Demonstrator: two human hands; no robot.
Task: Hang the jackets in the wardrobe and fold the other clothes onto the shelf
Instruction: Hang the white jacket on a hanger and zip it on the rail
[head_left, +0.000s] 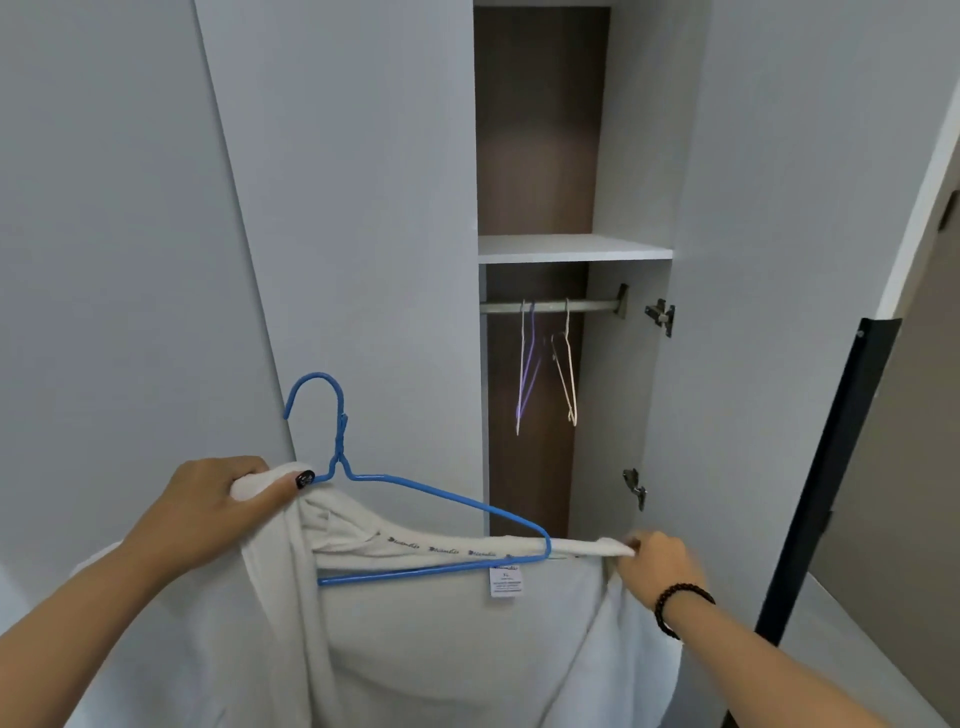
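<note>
White towelling jacket (457, 649) hangs in front of us, just outside the open grey wardrobe (727, 260), with a blue wire hanger (431, 491) partly slipped into its neck. Our left hand (228, 499) pinches one side of the collar beside the hanger's neck; our right hand (657, 564) pinches the other end of the collar. Inside, pale wire hangers (563, 374) hang from a metal rail (550, 306) under a white shelf (571, 248).
</note>
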